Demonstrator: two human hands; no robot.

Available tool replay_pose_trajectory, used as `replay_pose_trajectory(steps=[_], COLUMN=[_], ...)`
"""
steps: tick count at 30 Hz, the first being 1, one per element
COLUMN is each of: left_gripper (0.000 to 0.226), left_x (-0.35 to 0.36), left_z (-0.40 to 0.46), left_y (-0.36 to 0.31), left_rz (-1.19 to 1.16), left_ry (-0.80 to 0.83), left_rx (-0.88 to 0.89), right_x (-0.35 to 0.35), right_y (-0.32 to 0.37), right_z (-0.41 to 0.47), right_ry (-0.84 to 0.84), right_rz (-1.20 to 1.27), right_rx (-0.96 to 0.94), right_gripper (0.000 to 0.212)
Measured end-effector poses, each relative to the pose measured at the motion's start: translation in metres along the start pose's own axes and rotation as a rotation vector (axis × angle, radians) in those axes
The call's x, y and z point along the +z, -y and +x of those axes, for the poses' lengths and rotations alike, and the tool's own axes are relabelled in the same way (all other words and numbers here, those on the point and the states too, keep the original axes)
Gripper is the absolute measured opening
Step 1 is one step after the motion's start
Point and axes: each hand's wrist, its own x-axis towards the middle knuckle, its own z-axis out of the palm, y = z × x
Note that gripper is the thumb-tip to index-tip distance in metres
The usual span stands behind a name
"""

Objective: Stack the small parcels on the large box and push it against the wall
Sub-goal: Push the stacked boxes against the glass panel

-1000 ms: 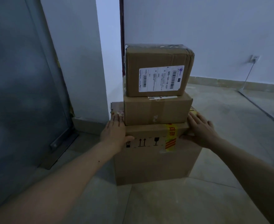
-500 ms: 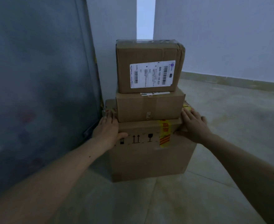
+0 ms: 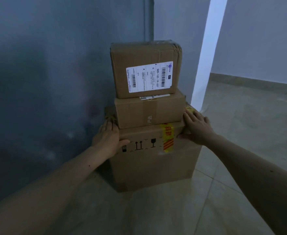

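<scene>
Stack: upper parcel (image 3: 146,70) w/ white label sits on lower parcel (image 3: 149,111), which sits on large box (image 3: 154,160); all touching, upright.
Box pos: on floor (image 3: 173,209), close by dark wall (image 3: 54,82); rear edge hidden behind parcels, so prob. near or touching, can't tell which.
L hand (image 3: 108,136): clamped on box's top-front left corner, fingers on lid, thumb on front face.
R hand (image 3: 197,128): same grip at right corner, fingers spread over lid.
Step (judged): sliding box to wall.
How: push level & even w/ both hands, slowly, so box runs square and parcels don't slip; stop at contact.
</scene>
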Motion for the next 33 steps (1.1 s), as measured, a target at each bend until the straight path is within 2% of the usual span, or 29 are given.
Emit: replay_pose_trajectory(steps=[8,14,19,23,26,29,33], left_gripper=[0.089,0.084,0.064,0.075,0.080,0.071,0.087], left_x=[-0.006,-0.003,-0.007,-0.006,0.003,0.010,0.018], left_z=[-0.010,-0.007,-0.003,0.007,0.013,0.016,0.022], left_y=[0.011,0.000,-0.017,-0.026,-0.026,-0.032,-0.053], left_rz=[0.132,0.248,0.347,0.355,0.241,-0.041,-0.260], left_ry=[0.004,-0.084,-0.121,-0.184,-0.191,-0.172,-0.152], left_rx=[-0.059,-0.090,-0.046,0.054,0.089,0.071,-0.008], right_x=[-0.001,-0.001,-0.004,-0.008,-0.009,-0.009,-0.002], right_y=[0.010,0.006,-0.005,-0.011,-0.014,-0.017,-0.020], right_z=[0.037,0.065,0.089,0.103,0.112,0.121,0.134], right_ry=[0.042,0.056,0.090,0.115,0.093,0.076,0.066], right_rz=[-0.076,-0.127,-0.202,-0.259,-0.308,-0.338,-0.280], right_rx=[-0.133,-0.192,-0.209,-0.122,-0.090,-0.065,0.042], right_gripper=[0.104,0.102,0.110,0.106,0.103,0.098,0.093])
